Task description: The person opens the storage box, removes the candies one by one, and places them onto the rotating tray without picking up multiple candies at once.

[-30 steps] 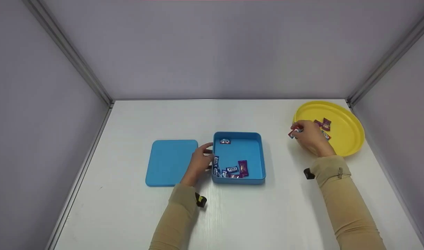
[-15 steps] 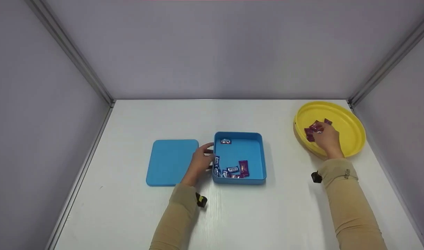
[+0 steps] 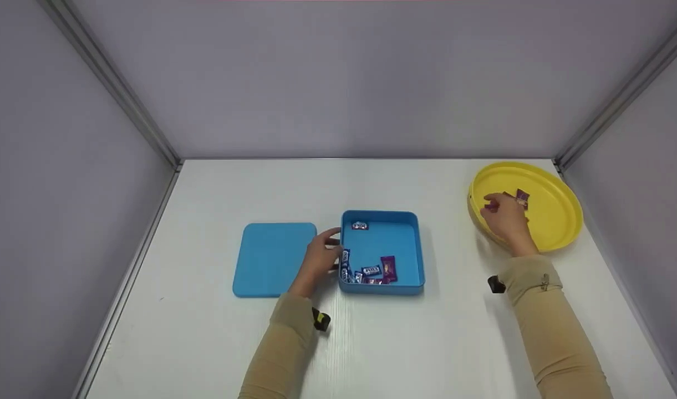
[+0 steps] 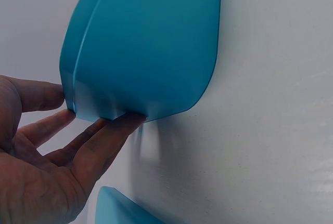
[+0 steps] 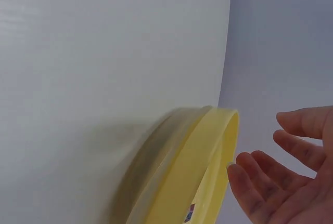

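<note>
An open blue box sits mid-table with several wrapped candies along its near wall and one at its far wall. My left hand rests against the box's left wall. In the left wrist view its straight fingers touch the box at its base. My right hand hovers over the left part of the yellow plate, fingertips by a purple candy. Another candy lies beside it. In the right wrist view that hand is spread with nothing in it.
The blue lid lies flat to the left of the box, just beyond my left hand. The white table is closed in by grey walls at the back and both sides. The plate sits close to the right wall.
My right hand went from the plate's left rim into the plate and now sits slightly further left. The candies by it have shifted. My left hand has stayed on the box.
</note>
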